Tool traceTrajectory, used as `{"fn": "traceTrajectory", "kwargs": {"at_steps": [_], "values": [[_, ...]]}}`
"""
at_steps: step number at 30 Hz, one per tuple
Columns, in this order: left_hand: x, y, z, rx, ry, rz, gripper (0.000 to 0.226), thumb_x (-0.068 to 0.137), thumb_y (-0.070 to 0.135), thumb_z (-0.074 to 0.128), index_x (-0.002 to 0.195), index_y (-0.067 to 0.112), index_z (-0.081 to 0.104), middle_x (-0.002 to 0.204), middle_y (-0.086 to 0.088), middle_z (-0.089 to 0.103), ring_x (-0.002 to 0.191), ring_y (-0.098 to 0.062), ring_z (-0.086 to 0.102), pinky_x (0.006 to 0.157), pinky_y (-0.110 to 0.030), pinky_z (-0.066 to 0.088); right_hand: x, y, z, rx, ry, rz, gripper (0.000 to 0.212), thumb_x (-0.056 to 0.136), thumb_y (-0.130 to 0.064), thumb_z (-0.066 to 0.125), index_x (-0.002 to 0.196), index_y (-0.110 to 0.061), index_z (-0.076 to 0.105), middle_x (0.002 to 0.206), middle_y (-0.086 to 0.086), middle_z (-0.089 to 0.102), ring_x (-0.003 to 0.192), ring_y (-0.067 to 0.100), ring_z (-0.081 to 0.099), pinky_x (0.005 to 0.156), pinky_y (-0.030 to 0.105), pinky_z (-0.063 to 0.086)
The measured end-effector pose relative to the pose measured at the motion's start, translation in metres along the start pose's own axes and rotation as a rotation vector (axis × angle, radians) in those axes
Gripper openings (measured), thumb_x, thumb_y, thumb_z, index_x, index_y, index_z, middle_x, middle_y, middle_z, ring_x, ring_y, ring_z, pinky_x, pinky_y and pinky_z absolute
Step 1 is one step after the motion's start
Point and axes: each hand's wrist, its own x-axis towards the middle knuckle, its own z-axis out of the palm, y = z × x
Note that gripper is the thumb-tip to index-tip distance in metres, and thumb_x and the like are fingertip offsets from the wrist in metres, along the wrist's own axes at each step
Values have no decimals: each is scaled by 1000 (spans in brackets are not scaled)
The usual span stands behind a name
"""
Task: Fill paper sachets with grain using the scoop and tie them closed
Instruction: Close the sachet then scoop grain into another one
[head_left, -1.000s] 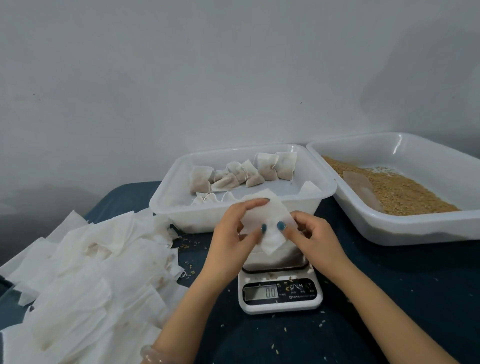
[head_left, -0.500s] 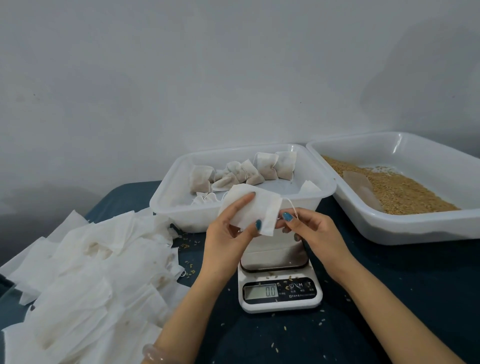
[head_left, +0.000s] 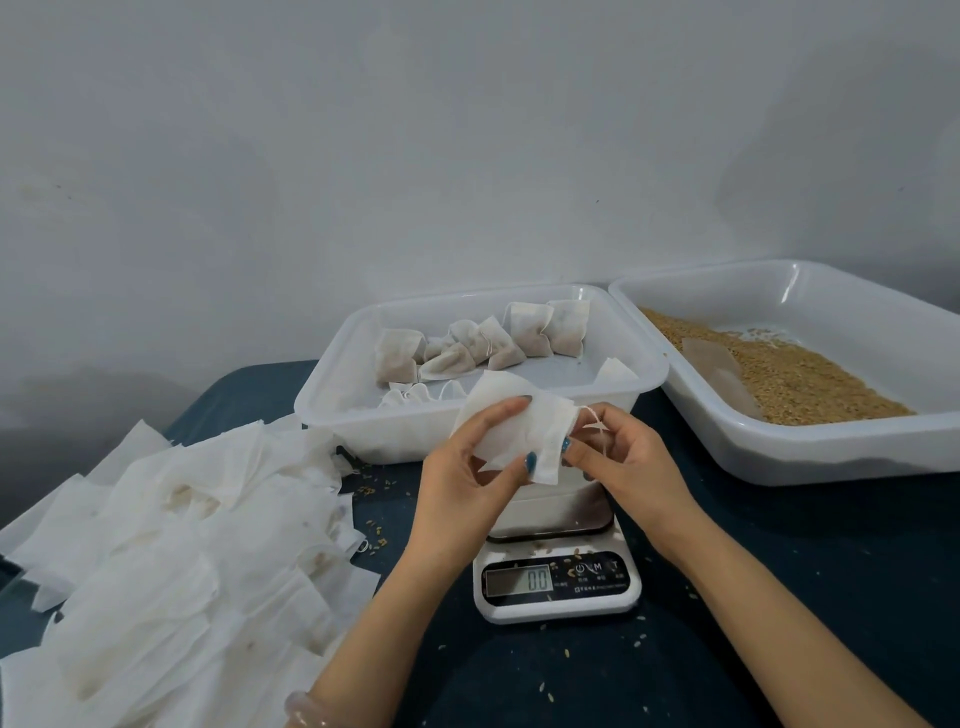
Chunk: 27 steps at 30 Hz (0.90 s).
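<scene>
In the head view, a flat, empty white paper sachet (head_left: 511, 431) hangs in the air just above the steel platform of a small white digital scale (head_left: 558, 582). The scale stands on the dark blue cloth-covered bench (head_left: 779, 597) near the middle of its near edge, and its display shows zeros. The left hand (head_left: 462, 478) has its grip closed on the sachet's left and lower part, the forefinger laid across the front and the teal-nailed thumb pinching from below. The right hand (head_left: 631, 457) has a narrow grip on the sachet's right edge, thumb pressed to the paper and fingers curled, with a thin white drawstring (head_left: 592, 418) looping out over those fingers. Behind the hands, toward the far edge, sits a white rectangular plastic tub (head_left: 332, 395) holding a cluster of filled, tied sachets (head_left: 524, 335) along its far side. Just beside it, at the far right corner, a second white tub (head_left: 779, 457) holds golden-brown grain (head_left: 789, 374), and a flat translucent brownish scoop (head_left: 722, 374) lies on the grain's left slope. A loose heap of empty white sachets (head_left: 182, 545) covers the bench's left side down to the near left corner. Stray grains lie scattered on the cloth around the scale. A pale bead bracelet (head_left: 304, 709) circles the left wrist.
</scene>
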Motion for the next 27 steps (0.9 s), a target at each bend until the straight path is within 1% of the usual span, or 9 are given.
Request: {"fn": "traceTrajectory", "kwargs": {"at_steps": [3, 5, 7, 9, 13, 16, 21, 25, 27], "values": [[0, -1, 2, 14, 4, 27, 49, 85, 3, 73, 120, 38, 67, 124, 14, 66, 111, -15, 66, 83, -30, 58, 2, 3, -1, -39, 26, -20, 18, 85, -6, 73, 94, 2, 59, 67, -8, 65, 63, 3, 57, 61, 14, 47], [0, -1, 1, 28, 24, 43, 43, 86, 6, 74, 117, 35, 67, 124, 13, 65, 102, -22, 68, 78, -33, 60, 2, 4, -2, -87, 36, -42, 19, 85, -8, 74, 89, 3, 59, 65, -8, 57, 62, 4, 51, 60, 14, 46], [1, -1, -2, 4, 72, 36, 37, 87, 6, 74, 111, 34, 69, 121, 15, 65, 94, -25, 69, 72, -28, 60, 2, 3, -2, -94, 42, -58, 15, 85, -8, 73, 91, 0, 62, 68, -11, 62, 65, 0, 57, 61, 13, 48], [1, -2, -4, -5, 105, 13, 32, 86, 5, 75, 105, 30, 71, 115, 16, 68, 103, -17, 67, 72, -27, 59, 2, 1, -1, -94, 53, -70, 9, 87, -8, 71, 95, -10, 66, 75, -10, 69, 71, 1, 64, 65, 14, 50], [0, -4, -4, 7, 58, -32, 24, 84, 2, 75, 97, 23, 73, 105, 12, 72, 103, -6, 65, 73, -26, 59, 2, 2, -1, -137, 65, -118, 19, 89, -6, 68, 95, -23, 74, 88, -4, 74, 81, 13, 68, 74, 19, 54], [-1, -5, -2, -5, 46, -39, 26, 84, 0, 75, 101, 20, 72, 106, 11, 73, 98, -3, 66, 73, -20, 57, 2, 3, 0, -141, 58, -127, 28, 89, -3, 67, 92, -30, 74, 88, -9, 75, 80, 3, 67, 74, 13, 50], [0, -6, -1, -70, 63, -71, 30, 85, -2, 73, 108, 18, 72, 109, 9, 72, 93, -4, 67, 67, -23, 58, 2, 9, 0, -231, 62, -138, 26, 83, -3, 74, 94, -26, 76, 79, -10, 58, 65, -3, 53, 65, 9, 39], [1, -7, -3, -63, 130, -119, 31, 87, 1, 72, 111, 22, 72, 110, 11, 70, 74, -11, 71, 64, -24, 59, 0, 8, 0, -243, 50, -167, 36, 84, 4, 70, 97, -29, 77, 92, -11, 61, 67, 5, 51, 64, 13, 41], [1, -8, -4, -51, 141, -137, 32, 87, 2, 72, 111, 24, 72, 112, 11, 70, 71, -13, 71, 62, -24, 59, -1, 7, 1, -200, 24, -197, 29, 84, -1, 68, 99, -25, 78, 97, -10, 66, 72, 18, 56, 64, 18, 44]]}}
